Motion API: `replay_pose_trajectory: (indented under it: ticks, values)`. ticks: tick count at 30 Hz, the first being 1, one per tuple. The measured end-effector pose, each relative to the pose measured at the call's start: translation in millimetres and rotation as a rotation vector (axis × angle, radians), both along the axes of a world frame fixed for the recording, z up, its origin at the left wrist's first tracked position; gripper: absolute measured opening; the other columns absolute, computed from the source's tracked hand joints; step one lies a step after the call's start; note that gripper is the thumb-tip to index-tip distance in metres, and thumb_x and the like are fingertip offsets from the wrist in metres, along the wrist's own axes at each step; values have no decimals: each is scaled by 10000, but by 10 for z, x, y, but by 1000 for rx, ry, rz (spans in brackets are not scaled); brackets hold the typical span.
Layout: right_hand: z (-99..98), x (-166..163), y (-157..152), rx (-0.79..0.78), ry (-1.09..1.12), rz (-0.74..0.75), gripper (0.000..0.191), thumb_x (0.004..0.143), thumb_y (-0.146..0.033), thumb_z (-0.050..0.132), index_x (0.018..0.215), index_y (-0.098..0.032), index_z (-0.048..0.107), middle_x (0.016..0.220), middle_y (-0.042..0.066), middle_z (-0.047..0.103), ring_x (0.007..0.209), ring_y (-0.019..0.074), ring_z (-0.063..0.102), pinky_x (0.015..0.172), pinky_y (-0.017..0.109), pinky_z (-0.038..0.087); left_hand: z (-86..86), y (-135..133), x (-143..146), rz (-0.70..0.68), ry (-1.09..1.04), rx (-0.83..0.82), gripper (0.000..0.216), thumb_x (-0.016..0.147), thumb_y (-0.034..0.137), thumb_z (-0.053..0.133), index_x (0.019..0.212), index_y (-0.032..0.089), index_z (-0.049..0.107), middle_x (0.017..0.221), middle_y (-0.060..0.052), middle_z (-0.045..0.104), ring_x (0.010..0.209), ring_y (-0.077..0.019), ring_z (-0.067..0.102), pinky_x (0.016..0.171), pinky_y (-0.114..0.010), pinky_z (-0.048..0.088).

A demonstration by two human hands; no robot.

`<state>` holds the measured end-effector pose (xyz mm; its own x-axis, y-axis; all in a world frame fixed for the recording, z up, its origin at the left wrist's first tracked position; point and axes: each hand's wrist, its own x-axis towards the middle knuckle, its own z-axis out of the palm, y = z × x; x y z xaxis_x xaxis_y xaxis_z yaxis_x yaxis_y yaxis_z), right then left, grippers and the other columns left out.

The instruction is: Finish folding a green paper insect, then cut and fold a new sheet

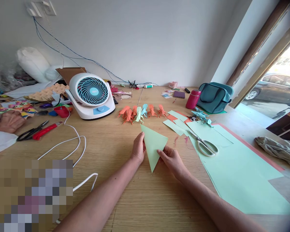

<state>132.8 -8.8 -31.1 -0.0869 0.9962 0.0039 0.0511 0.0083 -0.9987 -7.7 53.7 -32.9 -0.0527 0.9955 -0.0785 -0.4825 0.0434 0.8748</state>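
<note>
A pale green sheet of paper [152, 145], folded into a triangle, is held above the wooden table between my two hands. My left hand [138, 149] grips its left edge, with the thumb in front and the other fingers behind. On the right side, my right hand [172, 158] pinches the paper with its thumb on the front face. One point of the triangle aims down toward me. Beyond it stand several folded paper figures [151, 111] in orange, pale green and light blue. Scissors [205, 145] lie on large green sheets [241, 174] to the right.
At the back left stands a white fan [93, 93], its cable [81, 138] looping over the table [125, 199]. Pliers and a red utility knife [44, 131] lie near another person's hand [11, 121]. A pink flask [193, 99] and teal bag [214, 98] stand back right.
</note>
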Motion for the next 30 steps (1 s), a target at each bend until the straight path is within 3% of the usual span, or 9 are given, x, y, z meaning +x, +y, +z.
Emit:
replay_pose_trajectory:
  ticks: [7,12,15,22,26,30]
  values:
    - [60,70,14,43,32,-119,443,809,-626,620,765,-188,580,649,-3,566,578,137,484,523,263,404,41,-100,22,-214,317,155,376,782,559,632,731,193,565,629,27,531,552,-121,493,526,-230,413]
    - [9,217,47,72,-20,-205,434,845,-603,605,726,-197,509,626,-24,516,560,121,444,525,258,366,29,-128,35,-323,467,271,333,822,471,616,671,185,539,554,45,465,487,-95,414,487,-223,330]
    - [11,333,65,64,-38,-186,440,852,-615,591,728,-203,502,603,-27,517,556,130,454,536,263,372,13,-137,40,-384,546,328,315,837,447,599,679,178,554,571,39,479,515,-94,427,500,-217,335]
    - [-5,398,6,110,-212,31,376,905,-531,561,756,-186,567,637,-21,523,596,137,451,567,262,357,10,-122,49,-388,476,185,344,811,502,615,694,186,548,539,24,545,449,-95,470,428,-208,373]
    - [-38,361,-31,156,-267,58,358,941,-477,520,764,-176,595,669,-18,526,629,134,445,586,252,359,44,-141,44,-421,465,154,371,811,528,629,698,182,558,547,5,585,464,-109,527,438,-211,422]
    - [-7,378,-33,106,-215,20,432,953,-527,485,759,-167,627,644,-3,573,611,144,495,576,256,391,69,-179,32,-515,502,142,383,829,542,623,720,177,580,594,-8,611,495,-121,570,454,-217,437]
